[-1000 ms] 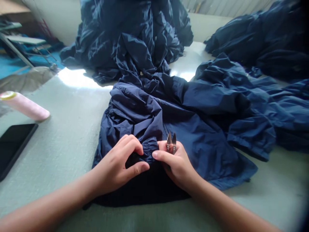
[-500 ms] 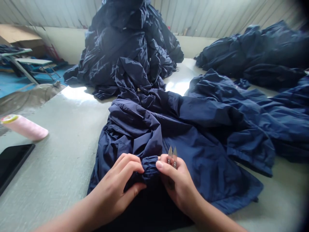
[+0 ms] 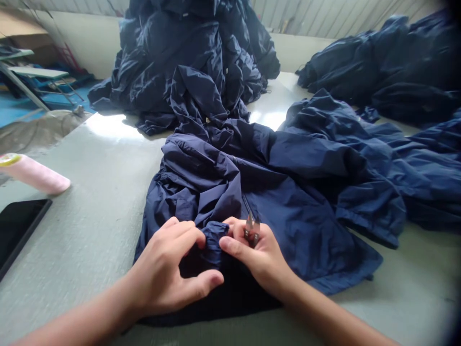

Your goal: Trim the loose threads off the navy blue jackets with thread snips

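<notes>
A navy jacket (image 3: 288, 202) lies spread on the table before me, its gathered elastic cuff (image 3: 214, 242) raised between my hands. My right hand (image 3: 261, 252) pinches the cuff's right edge with thumb and forefinger. Tucked in that same hand is a pair of thread snips (image 3: 252, 229), blades pointing up and slightly apart. My left hand (image 3: 167, 266) is at the cuff's left side, fingertips bent against the fabric. Its thumb stretches away below the cuff, apart from the fingers. How far the left fingers reach behind the cloth is hidden.
To the left are a pink thread cone (image 3: 38, 174) and a black phone (image 3: 21, 228) on the pale table (image 3: 97, 230). A tall heap of navy garments (image 3: 173, 62) rises behind the jacket. More garments (image 3: 425, 163) spread along the right, with another dark pile (image 3: 382, 62) further back.
My left thumb has moved away from the cuff and stretched out, widening the gap to the fingers. Both hands and the cuff have shifted slightly left. The whole view has tilted a little downward.
</notes>
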The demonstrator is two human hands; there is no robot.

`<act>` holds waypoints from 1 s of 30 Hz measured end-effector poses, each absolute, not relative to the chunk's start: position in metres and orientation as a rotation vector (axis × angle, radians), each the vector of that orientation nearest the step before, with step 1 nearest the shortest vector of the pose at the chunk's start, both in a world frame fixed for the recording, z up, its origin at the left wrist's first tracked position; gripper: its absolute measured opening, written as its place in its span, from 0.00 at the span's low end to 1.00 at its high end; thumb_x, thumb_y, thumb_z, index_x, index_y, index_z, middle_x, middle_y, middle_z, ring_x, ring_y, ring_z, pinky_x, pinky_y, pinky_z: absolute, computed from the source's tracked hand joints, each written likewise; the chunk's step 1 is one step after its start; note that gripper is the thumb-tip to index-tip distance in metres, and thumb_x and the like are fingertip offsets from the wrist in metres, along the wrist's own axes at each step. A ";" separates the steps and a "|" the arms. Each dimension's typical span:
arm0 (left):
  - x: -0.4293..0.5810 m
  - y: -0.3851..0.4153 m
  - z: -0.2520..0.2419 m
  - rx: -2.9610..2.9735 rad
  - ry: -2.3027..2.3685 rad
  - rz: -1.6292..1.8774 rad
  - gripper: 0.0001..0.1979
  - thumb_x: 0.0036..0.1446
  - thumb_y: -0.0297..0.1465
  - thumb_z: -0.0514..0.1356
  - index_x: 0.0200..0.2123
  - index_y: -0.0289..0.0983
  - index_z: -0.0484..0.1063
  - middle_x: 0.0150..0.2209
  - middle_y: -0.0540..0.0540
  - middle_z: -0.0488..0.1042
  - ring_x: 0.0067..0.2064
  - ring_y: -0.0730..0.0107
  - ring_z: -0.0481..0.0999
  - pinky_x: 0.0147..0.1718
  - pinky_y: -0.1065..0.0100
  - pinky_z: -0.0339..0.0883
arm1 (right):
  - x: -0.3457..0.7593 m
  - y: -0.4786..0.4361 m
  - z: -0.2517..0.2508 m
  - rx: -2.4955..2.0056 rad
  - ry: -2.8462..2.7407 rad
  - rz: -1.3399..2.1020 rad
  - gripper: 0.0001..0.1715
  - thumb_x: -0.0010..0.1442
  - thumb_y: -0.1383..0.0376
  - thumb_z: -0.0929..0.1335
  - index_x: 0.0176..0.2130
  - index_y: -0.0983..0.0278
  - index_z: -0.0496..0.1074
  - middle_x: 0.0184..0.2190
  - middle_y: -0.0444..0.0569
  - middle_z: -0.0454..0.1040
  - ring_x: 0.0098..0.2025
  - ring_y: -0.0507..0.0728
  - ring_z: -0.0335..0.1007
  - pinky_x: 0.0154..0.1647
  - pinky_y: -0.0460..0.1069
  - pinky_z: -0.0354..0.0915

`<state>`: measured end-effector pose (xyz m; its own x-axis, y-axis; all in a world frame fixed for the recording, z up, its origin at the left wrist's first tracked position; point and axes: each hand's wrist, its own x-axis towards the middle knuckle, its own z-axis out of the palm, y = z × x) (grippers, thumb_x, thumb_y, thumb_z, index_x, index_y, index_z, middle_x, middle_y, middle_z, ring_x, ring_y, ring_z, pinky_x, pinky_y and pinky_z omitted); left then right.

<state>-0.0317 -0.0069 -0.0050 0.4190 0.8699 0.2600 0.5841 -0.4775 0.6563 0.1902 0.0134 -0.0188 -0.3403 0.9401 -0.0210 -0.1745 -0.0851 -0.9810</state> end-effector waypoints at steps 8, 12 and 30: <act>-0.034 0.005 0.011 1.599 1.092 0.682 0.10 0.67 0.29 0.56 0.44 0.38 0.79 0.38 0.49 0.80 0.39 0.65 0.78 0.40 0.67 0.70 | 0.194 0.016 -0.016 -0.899 -1.427 1.454 0.21 0.74 0.60 0.70 0.28 0.61 0.71 0.33 0.49 0.78 0.40 0.60 0.72 0.46 0.56 0.64; -0.040 0.010 0.006 1.439 1.088 0.711 0.10 0.68 0.33 0.56 0.38 0.39 0.77 0.36 0.49 0.78 0.38 0.64 0.75 0.40 0.67 0.71 | 0.196 0.019 -0.017 -0.978 -1.458 1.384 0.25 0.70 0.60 0.74 0.25 0.61 0.64 0.32 0.46 0.73 0.34 0.56 0.67 0.38 0.53 0.61; -0.045 0.014 0.006 1.520 0.972 0.470 0.12 0.61 0.38 0.70 0.40 0.38 0.73 0.33 0.53 0.68 0.33 0.72 0.65 0.31 0.70 0.60 | 0.195 0.017 -0.020 -1.065 -1.289 1.452 0.28 0.65 0.61 0.76 0.22 0.60 0.61 0.21 0.40 0.59 0.25 0.52 0.53 0.29 0.51 0.53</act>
<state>-0.0449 0.0137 0.0064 0.5674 0.7894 -0.2342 0.3072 0.0609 0.9497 0.1955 0.0169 -0.0195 -0.2299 0.9724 -0.0390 -0.0764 -0.0580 -0.9954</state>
